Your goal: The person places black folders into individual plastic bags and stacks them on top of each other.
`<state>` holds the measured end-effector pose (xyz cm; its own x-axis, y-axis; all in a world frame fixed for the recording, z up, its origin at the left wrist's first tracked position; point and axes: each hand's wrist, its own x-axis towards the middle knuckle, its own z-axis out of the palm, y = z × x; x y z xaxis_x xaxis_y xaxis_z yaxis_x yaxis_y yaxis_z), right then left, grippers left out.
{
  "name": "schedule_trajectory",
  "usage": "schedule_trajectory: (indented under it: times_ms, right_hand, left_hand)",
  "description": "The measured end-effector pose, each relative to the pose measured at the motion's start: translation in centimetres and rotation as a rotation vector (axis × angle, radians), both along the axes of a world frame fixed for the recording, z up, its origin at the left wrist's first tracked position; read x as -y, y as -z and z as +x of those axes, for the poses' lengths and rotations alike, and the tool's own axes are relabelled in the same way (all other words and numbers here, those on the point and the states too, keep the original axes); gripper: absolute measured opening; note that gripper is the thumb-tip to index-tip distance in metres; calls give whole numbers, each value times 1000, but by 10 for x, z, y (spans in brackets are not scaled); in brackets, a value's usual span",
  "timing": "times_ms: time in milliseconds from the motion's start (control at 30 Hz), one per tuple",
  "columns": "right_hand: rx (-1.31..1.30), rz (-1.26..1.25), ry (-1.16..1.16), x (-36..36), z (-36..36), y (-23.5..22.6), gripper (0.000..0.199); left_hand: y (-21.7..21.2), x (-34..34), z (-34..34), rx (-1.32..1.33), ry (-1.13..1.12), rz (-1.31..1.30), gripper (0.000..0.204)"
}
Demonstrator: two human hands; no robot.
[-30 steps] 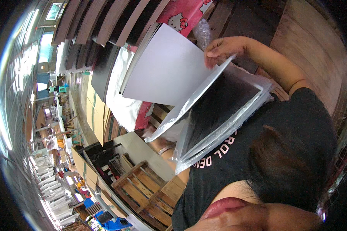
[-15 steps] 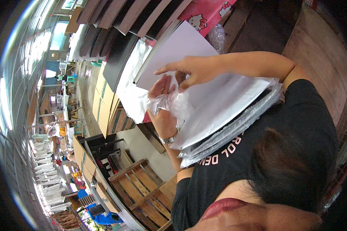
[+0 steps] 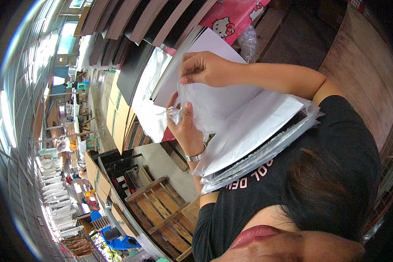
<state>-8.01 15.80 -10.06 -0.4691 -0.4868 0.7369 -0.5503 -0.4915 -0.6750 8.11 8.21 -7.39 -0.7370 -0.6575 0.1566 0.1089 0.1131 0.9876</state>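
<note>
A clear plastic bag [image 3: 201, 109] stretches loosely between my two hands. My right hand [image 3: 209, 70] pinches its upper edge with curled fingertips. My left hand [image 3: 187, 129], with a metal watch on its wrist, grips a bunched part of the plastic, thumb raised. Beneath the hands lies a white flat sheet or board [image 3: 222, 48], partly covered by my right hand and forearm. Against my black shirt rests a stack of flat, plastic-wrapped pieces [image 3: 257, 135], white on top with dark layers at the edge. What is inside the wrapping is hard to make out.
Dark stacked panels [image 3: 161, 22] stand beyond the sheet, with a pink printed sheet [image 3: 227, 24] beside them. Bubble wrap [image 3: 248, 43] lies near it. To the left are cardboard pieces [image 3: 118, 113]; lower down, a wooden pallet [image 3: 161, 209]. Farther off, people work among tables.
My right hand has gone from spread fingers to a pinch and moved up, away from the left. The left hand's thumb has risen, and the plastic is drawn out between them.
</note>
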Motion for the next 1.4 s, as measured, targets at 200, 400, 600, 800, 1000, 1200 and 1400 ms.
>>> schedule_trajectory:
  times_ms: [200, 400, 600, 800, 1000, 1200, 1400]
  right_hand:
    - [59, 550, -991, -36, 30, 0, 16]
    - [909, -35, -832, -68, -12, -12, 27]
    - [-111, 879, -753, -81, -5, -1, 30]
    - [988, 43, -644, -83, -13, -21, 28]
    - [257, 633, -695, -85, -28, 1, 17]
    - [1006, 85, -311, -75, -30, -6, 16]
    - [291, 864, -843, -87, -33, 12, 35]
  left_hand:
    - [-3, 27, 33, -92, -67, 356, 30]
    - [42, 49, 96, 658, 360, -264, 48]
    - [33, 91, 112, -181, 167, 605, 42]
    - [68, 52, 95, 736, 491, -339, 26]
    - [136, 215, 171, -27, 52, -125, 48]
    - [89, 109, 93, 381, 481, -368, 34]
    - [49, 115, 86, -286, -10, 206, 60]
